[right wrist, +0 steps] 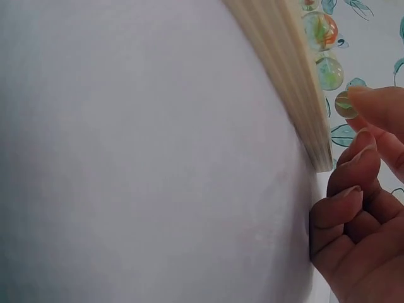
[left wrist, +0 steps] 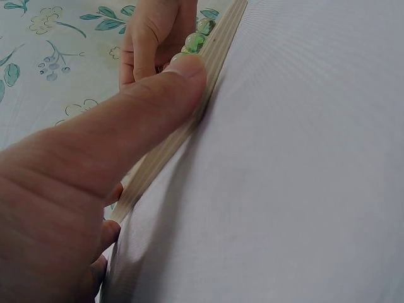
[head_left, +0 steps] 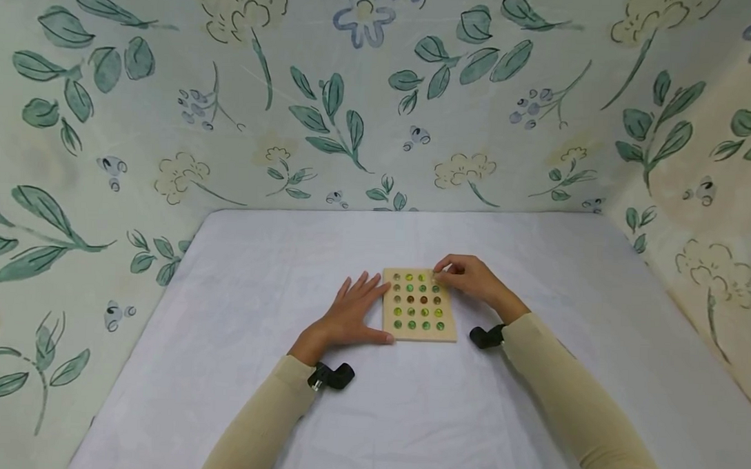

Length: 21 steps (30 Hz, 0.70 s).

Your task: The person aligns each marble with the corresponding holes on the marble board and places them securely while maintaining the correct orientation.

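A pale wooden board (head_left: 421, 336) lies flat on the table, with rows of glass marbles (head_left: 412, 325) set in it, mostly green, a few brownish. My left hand (head_left: 350, 316) lies spread along its left side, fingertips at the edge and the thumb (left wrist: 183, 72) against the front left corner. At the far right corner, my right hand (head_left: 473, 276) pinches a single greenish marble (right wrist: 346, 105) between thumb and forefinger. The right wrist view has this marble just above the board's end, close by the last seated marble (right wrist: 329, 74). The other right fingers are curled beneath.
A white cloth (head_left: 275, 258) covers the table around the board. Behind and at the sides hangs a floral-patterned backdrop (head_left: 379, 124). Each wrist carries a small black camera, one by the left sleeve (head_left: 339, 376) and one by the right sleeve (head_left: 486, 337).
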Motion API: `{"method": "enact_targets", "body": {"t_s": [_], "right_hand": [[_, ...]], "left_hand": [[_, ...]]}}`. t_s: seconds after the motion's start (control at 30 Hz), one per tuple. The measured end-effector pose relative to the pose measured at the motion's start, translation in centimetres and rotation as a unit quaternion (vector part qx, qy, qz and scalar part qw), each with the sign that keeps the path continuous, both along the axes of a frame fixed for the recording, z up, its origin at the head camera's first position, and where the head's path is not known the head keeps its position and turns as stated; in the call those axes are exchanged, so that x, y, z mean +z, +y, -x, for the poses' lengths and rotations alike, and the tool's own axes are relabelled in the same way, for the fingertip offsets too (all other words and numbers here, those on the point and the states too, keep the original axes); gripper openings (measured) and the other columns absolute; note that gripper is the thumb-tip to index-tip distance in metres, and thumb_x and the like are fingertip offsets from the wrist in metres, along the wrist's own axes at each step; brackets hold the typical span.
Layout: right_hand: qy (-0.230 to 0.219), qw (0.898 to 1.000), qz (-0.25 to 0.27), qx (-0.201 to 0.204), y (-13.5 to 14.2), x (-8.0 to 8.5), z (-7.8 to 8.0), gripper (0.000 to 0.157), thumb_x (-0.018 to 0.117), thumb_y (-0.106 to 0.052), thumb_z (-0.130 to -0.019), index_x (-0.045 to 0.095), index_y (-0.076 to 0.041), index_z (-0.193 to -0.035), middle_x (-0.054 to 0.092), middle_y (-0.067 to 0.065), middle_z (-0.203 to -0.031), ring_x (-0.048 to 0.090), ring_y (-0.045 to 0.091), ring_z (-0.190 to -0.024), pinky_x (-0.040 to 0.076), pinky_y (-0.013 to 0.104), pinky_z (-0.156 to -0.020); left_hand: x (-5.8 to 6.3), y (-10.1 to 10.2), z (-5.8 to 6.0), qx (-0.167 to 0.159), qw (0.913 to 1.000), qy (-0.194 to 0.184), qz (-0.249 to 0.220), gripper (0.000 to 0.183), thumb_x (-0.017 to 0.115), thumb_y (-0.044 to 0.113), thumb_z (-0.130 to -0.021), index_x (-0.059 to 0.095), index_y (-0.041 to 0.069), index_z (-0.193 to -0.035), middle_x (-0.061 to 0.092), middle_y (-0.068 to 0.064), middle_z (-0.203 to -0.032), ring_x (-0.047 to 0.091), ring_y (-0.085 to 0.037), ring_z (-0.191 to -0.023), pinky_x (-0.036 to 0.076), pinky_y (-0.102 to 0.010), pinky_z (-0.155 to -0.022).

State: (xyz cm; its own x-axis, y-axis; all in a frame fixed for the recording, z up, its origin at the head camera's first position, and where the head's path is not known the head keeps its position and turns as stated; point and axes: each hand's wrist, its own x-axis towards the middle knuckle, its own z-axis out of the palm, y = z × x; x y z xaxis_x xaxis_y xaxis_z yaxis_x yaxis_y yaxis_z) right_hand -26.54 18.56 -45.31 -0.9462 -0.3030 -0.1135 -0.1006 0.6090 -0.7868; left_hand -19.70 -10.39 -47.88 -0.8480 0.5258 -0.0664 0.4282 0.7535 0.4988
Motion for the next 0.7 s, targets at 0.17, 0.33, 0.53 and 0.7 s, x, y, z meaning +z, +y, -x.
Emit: {"method": "enact_targets", "body": {"t_s": [0.17, 0.33, 0.53, 0.7], "right_hand": [[0.001, 1.000, -0.014, 0.002, -0.09, -0.02, 0.09, 0.018, 0.068, -0.026, -0.091, 0.070, -0.015, -0.105, 0.057, 0.008, -0.082, 0.049, 0.022, -0.074, 0.041, 0.029, -0.061], [0.004, 1.000, -0.022, 0.004, -0.12, 0.08, 0.11, 0.018, 0.068, -0.027, -0.091, 0.071, -0.016, -0.105, 0.058, 0.008, -0.083, 0.049, 0.022, -0.074, 0.041, 0.029, -0.061], [-0.001, 1.000, -0.028, -0.002, -0.18, 0.20, 0.05, 0.019, 0.069, -0.028, -0.090, 0.071, -0.016, -0.105, 0.057, 0.007, -0.084, 0.048, 0.022, -0.076, 0.041, 0.030, -0.063], [-0.008, 1.000, -0.028, -0.003, -0.13, 0.08, 0.07, 0.019, 0.069, -0.027, -0.090, 0.071, -0.016, -0.106, 0.058, 0.007, -0.086, 0.048, 0.022, -0.078, 0.041, 0.030, -0.064]], "left_hand": [[-0.12, 0.02, 0.09, 0.002, 1.0000, -0.002, 0.003, 0.108, 0.066, 0.075, -0.070, 0.020, 0.027, -0.155, 0.007, 0.002, -0.162, -0.006, -0.018, -0.148, -0.009, -0.042, -0.117], [-0.03, 0.01, 0.07, 0.004, 1.0000, 0.000, 0.003, 0.108, 0.066, 0.075, -0.070, 0.021, 0.027, -0.155, 0.007, 0.003, -0.162, -0.006, -0.018, -0.148, -0.009, -0.043, -0.117], [0.08, -0.01, 0.09, 0.001, 1.0000, 0.004, -0.002, 0.107, 0.067, 0.074, -0.070, 0.022, 0.026, -0.155, 0.008, 0.001, -0.162, -0.005, -0.019, -0.148, -0.008, -0.044, -0.117], [-0.11, 0.00, 0.06, 0.001, 1.0000, 0.006, 0.001, 0.107, 0.066, 0.075, -0.070, 0.021, 0.026, -0.155, 0.009, 0.001, -0.162, -0.005, -0.018, -0.148, -0.009, -0.043, -0.117]]}}
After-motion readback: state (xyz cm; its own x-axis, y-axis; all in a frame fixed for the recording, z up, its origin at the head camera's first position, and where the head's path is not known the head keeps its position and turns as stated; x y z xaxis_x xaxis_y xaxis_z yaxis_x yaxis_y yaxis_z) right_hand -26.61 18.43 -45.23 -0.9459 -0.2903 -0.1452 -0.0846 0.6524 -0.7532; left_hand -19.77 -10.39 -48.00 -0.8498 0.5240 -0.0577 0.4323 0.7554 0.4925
